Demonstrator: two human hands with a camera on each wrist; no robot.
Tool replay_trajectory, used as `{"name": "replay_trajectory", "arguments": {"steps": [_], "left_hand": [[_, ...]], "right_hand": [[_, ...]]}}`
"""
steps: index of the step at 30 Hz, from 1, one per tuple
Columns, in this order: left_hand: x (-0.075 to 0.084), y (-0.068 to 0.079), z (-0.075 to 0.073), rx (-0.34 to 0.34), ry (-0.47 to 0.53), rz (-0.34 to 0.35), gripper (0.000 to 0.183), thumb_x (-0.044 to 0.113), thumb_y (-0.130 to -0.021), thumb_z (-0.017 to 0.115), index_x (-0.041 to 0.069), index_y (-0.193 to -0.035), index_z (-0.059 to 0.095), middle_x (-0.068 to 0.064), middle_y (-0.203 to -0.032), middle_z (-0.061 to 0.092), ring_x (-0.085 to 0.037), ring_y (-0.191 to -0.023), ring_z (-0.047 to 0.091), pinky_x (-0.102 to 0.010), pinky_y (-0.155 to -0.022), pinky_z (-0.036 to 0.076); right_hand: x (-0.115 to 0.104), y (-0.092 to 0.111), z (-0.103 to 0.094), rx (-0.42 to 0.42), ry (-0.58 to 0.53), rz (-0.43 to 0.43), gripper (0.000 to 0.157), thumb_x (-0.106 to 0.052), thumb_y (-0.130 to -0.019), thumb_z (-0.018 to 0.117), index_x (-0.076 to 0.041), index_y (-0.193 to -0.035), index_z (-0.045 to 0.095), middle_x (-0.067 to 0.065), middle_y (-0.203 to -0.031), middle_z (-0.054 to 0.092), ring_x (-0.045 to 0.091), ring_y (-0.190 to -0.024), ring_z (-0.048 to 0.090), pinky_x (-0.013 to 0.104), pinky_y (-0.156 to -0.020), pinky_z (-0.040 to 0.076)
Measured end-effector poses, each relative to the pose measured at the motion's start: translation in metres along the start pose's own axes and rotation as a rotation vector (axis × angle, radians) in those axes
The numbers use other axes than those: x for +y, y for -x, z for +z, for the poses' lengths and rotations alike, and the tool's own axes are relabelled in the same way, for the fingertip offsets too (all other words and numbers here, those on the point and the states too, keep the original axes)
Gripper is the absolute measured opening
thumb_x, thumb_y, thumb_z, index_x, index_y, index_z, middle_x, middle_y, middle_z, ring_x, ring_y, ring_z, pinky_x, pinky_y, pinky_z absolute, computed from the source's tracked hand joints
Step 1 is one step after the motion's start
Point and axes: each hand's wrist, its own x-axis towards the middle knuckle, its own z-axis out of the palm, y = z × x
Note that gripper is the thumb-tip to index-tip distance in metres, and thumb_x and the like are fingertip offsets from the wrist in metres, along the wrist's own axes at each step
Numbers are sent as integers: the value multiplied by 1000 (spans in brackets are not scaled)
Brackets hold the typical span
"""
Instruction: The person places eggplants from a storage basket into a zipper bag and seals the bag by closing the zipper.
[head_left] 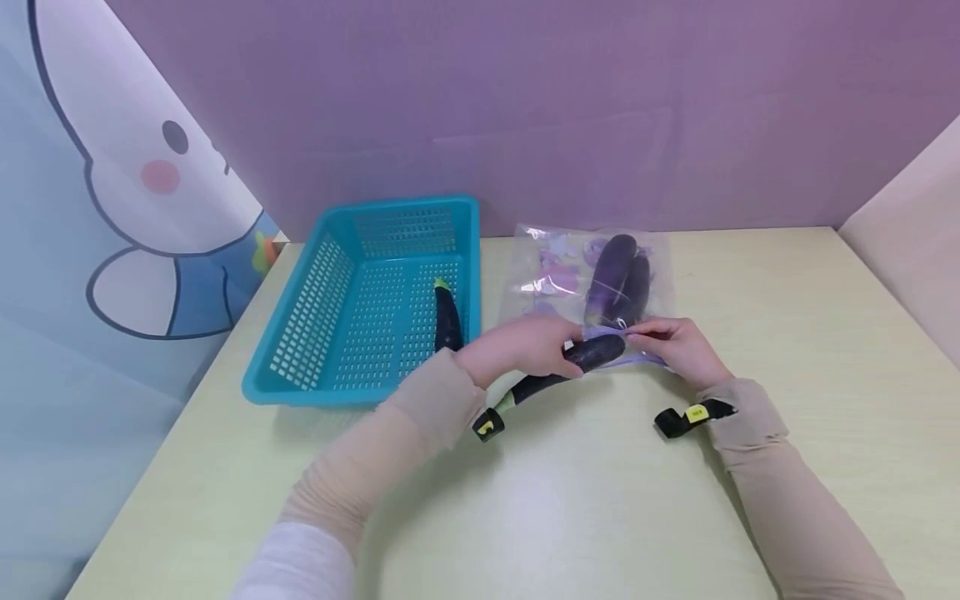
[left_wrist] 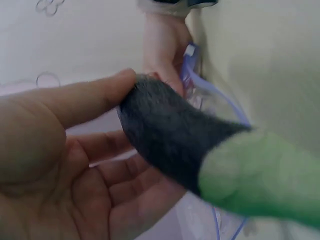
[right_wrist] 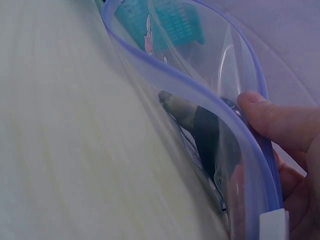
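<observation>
My left hand (head_left: 534, 346) grips a dark purple eggplant (head_left: 597, 353) near the bag opening, its green stem end (left_wrist: 260, 177) toward the near left. With its thumb and fingers, my right hand (head_left: 686, 350) pinches the lilac rim of a clear zip bag (head_left: 517, 287). In the right wrist view the rim (right_wrist: 165, 75) gapes, and a dark eggplant (right_wrist: 206, 137) shows through the clear film. Two eggplants (head_left: 611, 271) lie side by side inside the bag, seen from the head. A white slider (right_wrist: 273, 225) sits on the rim close to my right hand.
A turquoise perforated basket (head_left: 258, 385) stands left of the bag, with one eggplant (head_left: 447, 321) along its right side. A purple backdrop (head_left: 600, 108) rises behind the table (head_left: 555, 517). Black straps (head_left: 678, 422) hang from both wrists.
</observation>
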Motion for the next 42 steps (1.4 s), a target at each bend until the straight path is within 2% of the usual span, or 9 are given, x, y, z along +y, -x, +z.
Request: {"name": "replay_trajectory", "arguments": {"steps": [2, 8, 15, 18, 23, 29, 32, 37, 42], "left_hand": [[4, 0, 6, 27, -63, -27, 35, 30, -91, 63, 7, -118, 59, -1, -103, 64, -13, -86, 58, -26, -79, 47], [9, 1, 19, 118, -123, -86, 24, 27, -90, 65, 7, -105, 63, -2, -97, 67, -13, -78, 58, -26, -74, 48], [14, -3, 30, 159, -147, -59, 23, 26, -91, 64, 8, -105, 62, -5, -101, 69, -16, -84, 62, -28, -77, 49], [15, -6, 36, 165, -128, -79, 24, 27, -91, 63, 8, -105, 63, -5, -100, 69, -16, -85, 63, -29, -78, 50], [10, -12, 47, 198, -36, -110, 20, 25, -93, 60, 7, -99, 66, -4, -89, 68, -14, -74, 59, -26, -70, 49], [0, -17, 53, 179, 154, -115, 22, 29, -93, 60, 7, -97, 60, 0, -77, 59, -11, -64, 54, -21, -57, 44], [-5, -20, 56, 186, 274, -123, 27, 31, -94, 59, 5, -102, 61, 0, -79, 61, -10, -62, 54, -19, -55, 43], [-14, -28, 63, 212, 548, -142, 38, 34, -94, 58, 3, -117, 61, -5, -90, 66, -11, -64, 54, -20, -56, 43], [-20, -35, 75, 235, 864, -155, 41, 30, -94, 58, -2, -120, 59, -11, -96, 66, -12, -67, 58, -22, -60, 50]], "right_hand": [[0, 0, 0, 1, 11, 2, 30, -14, -88, 67, 9, -107, 66, -24, -85, 61, -4, -78, 52, 13, -64, 43], [3, 1, -1, 5, 23, 3, 30, -10, -88, 66, 11, -109, 64, -30, -85, 57, -6, -80, 52, 12, -65, 43], [6, 1, -2, 6, 20, 1, 29, -9, -88, 66, 11, -109, 64, -29, -83, 58, -5, -77, 51, 13, -62, 42], [6, 1, -1, 6, 13, -2, 29, -9, -88, 66, 12, -108, 64, -29, -83, 58, -5, -77, 51, 12, -62, 42], [7, 0, 0, 0, -5, -7, 30, -8, -87, 67, 12, -108, 64, -28, -83, 59, -5, -75, 52, 12, -61, 43], [3, -3, 1, -6, 2, -16, 29, -8, -88, 66, 11, -109, 65, -28, -83, 59, -5, -76, 52, 12, -62, 43], [0, -4, 1, -7, 10, -21, 29, -10, -88, 66, 11, -108, 65, -27, -83, 59, -5, -76, 52, 12, -63, 43], [0, -4, 0, -3, 12, -8, 29, -13, -89, 66, 11, -107, 65, -27, -84, 60, -4, -77, 54, 12, -64, 44], [0, -2, 0, -9, -5, -5, 29, -10, -89, 66, 11, -108, 64, -26, -83, 60, -4, -75, 52, 13, -62, 43]]}}
